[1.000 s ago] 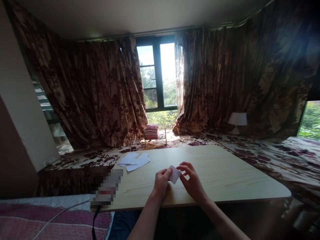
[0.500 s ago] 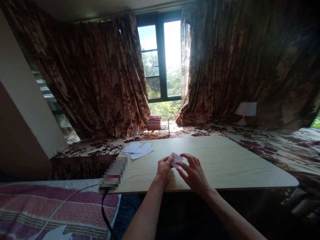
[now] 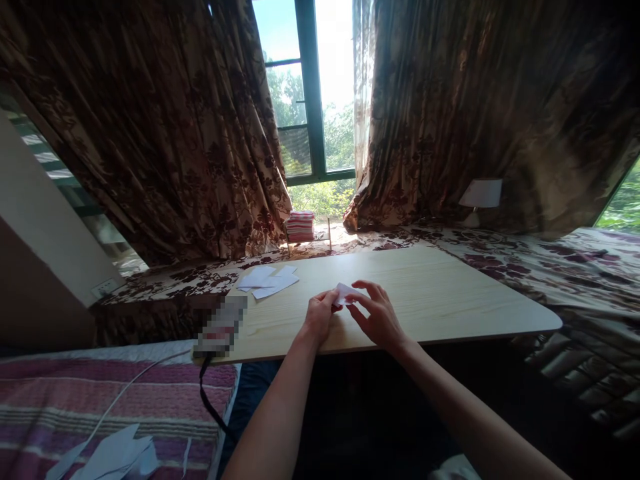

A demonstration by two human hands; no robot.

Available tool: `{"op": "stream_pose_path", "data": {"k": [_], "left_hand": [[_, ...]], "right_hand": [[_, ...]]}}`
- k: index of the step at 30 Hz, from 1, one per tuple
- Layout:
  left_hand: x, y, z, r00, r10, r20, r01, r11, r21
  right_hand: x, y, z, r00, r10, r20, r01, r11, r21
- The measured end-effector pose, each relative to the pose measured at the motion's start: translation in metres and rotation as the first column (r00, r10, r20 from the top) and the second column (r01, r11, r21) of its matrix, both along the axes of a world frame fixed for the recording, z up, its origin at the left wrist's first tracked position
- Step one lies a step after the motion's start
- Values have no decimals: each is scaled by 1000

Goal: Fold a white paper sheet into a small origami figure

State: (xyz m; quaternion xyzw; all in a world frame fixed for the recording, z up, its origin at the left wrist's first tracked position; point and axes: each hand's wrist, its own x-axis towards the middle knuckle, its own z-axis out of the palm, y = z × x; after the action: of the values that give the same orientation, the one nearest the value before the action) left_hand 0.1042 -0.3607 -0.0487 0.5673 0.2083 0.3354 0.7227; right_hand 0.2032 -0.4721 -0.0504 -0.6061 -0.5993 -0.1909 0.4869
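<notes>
My left hand (image 3: 320, 315) is closed around the left side of a small white piece of paper (image 3: 343, 291), held just above the wooden table (image 3: 430, 300). The thumb and index finger of my right hand (image 3: 379, 316) meet the paper's right edge, while its other fingers stay curved and apart. Fingers cover part of the paper, so its folds cannot be made out. Farther left on the tabletop lie several overlapping white paper pieces (image 3: 274, 283).
A blurred-out flat object (image 3: 220, 327) with a black strap sits at the table's left corner. Paper scraps (image 3: 117, 457) lie on the striped bed (image 3: 185, 393). Behind the table are a small rack with folded striped cloths (image 3: 301, 227), a lamp (image 3: 481, 193) and patterned curtains (image 3: 210, 147).
The view has tilted down and shifted slightly, showing more scraps on the bed. Both hands still hold the paper, and the right fingers have come closer to its edge.
</notes>
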Motion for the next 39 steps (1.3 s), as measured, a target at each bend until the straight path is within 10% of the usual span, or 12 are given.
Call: {"op": "stream_pose_path", "data": {"k": [17, 39], "left_hand": [[-1, -1, -1, 996, -71, -48, 77, 988, 133], [0, -8, -6, 1000, 15, 20, -21, 934, 358]], "right_hand": [[28, 10, -16, 719, 184, -671, -278, 960, -35], [23, 7, -12, 774, 253, -580, -268, 961, 61]]}}
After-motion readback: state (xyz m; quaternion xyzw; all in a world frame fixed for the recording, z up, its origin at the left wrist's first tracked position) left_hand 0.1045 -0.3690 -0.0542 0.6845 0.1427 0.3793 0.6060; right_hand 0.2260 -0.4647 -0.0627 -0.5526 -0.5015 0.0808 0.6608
